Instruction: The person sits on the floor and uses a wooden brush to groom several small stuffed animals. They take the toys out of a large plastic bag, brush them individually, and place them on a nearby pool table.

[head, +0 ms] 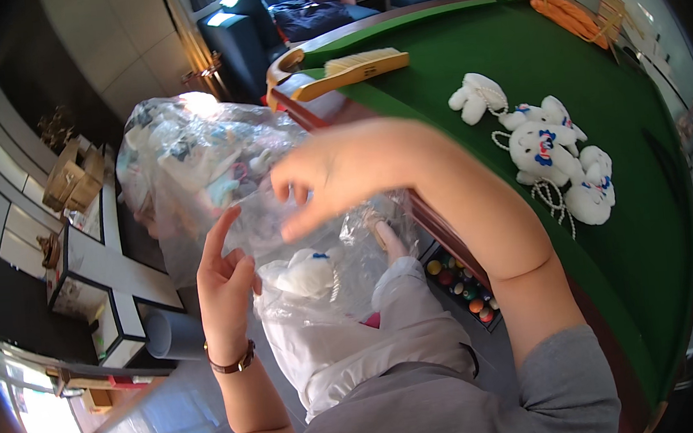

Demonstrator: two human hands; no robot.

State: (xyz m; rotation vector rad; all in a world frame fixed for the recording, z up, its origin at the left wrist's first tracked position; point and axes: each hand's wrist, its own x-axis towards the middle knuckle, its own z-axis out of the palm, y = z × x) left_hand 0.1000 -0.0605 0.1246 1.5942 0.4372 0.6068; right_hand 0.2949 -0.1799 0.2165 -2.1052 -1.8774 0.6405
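Observation:
Over the large clear plastic bag (185, 138), my right hand (342, 167) is blurred, its fingers bent and apart with nothing visible between them. Lower and to the left, my left hand (225, 276) has its index finger raised and its thumb apart, and it looks empty. Just right of it a white plush toy (305, 274) with a blue bow and a bead strand lies at the bag's near end, above my lap. Whether it is inside the plastic I cannot tell. Through the bag show several soft, pale-coloured items. Several white plush toys (541, 144) with bead strands lie on the green pool table (623, 266).
A wooden-handled brush (352, 73) rests at the table's corner. Under the rail a tray of pool balls (460, 281) sits beside my leg. An orange cushion (557, 12) lies at the table's far end. To the left stand a grey bin (174, 333) and a shelf unit (91, 300).

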